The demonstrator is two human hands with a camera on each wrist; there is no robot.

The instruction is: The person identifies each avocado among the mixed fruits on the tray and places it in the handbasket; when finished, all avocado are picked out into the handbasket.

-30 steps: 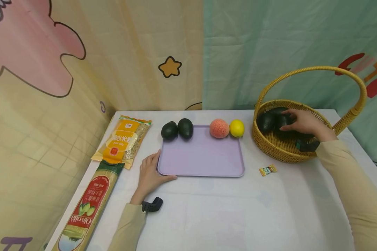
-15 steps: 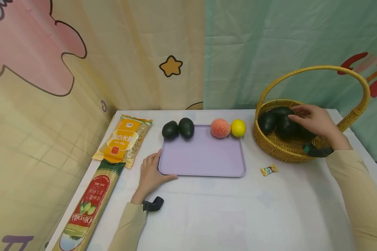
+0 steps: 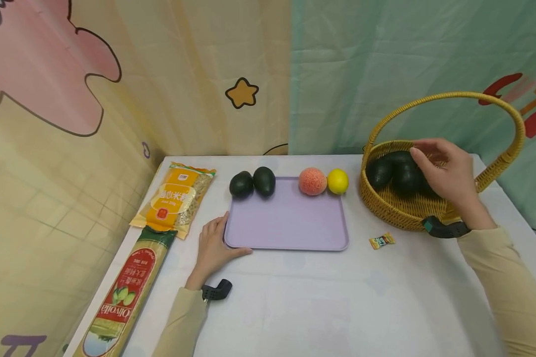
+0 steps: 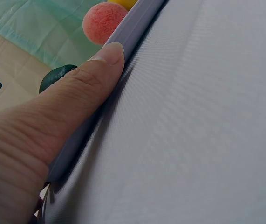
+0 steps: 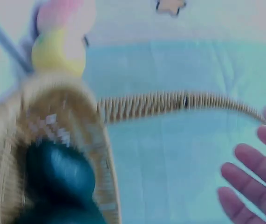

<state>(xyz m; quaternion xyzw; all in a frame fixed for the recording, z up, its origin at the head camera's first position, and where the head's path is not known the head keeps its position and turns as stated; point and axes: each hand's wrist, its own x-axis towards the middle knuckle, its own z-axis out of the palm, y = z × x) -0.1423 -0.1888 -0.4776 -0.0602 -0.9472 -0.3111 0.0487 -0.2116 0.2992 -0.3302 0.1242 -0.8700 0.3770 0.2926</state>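
My left hand (image 3: pixel 214 248) rests at the near left corner of a lilac tray (image 3: pixel 286 223), its straight thumb (image 4: pixel 88 81) along the front rim. Two dark green avocados (image 3: pixel 264 181) sit at the tray's far left corner. At its far right corner are a pink peach-like ball (image 3: pixel 312 181) and a yellow lemon (image 3: pixel 337 181). My right hand (image 3: pixel 451 173) hovers over the right side of a wicker basket (image 3: pixel 390 218), fingers loosely bent and holding nothing. Several dark avocados (image 3: pixel 406 179) lie inside the basket; the hand partly covers them.
The basket's tall handle (image 5: pixel 146 106) arches behind the right hand. A small wrapped candy (image 3: pixel 381 241) lies between tray and basket. To the left are a yellow food bag (image 3: pixel 171 198) and a long spaghetti pack (image 3: pixel 125 297). Curtains (image 3: pixel 196 74) hang behind the table.
My right hand has come off the avocados in the basket, shifting right and rising with nothing in it. The left hand and the tray have stayed put.
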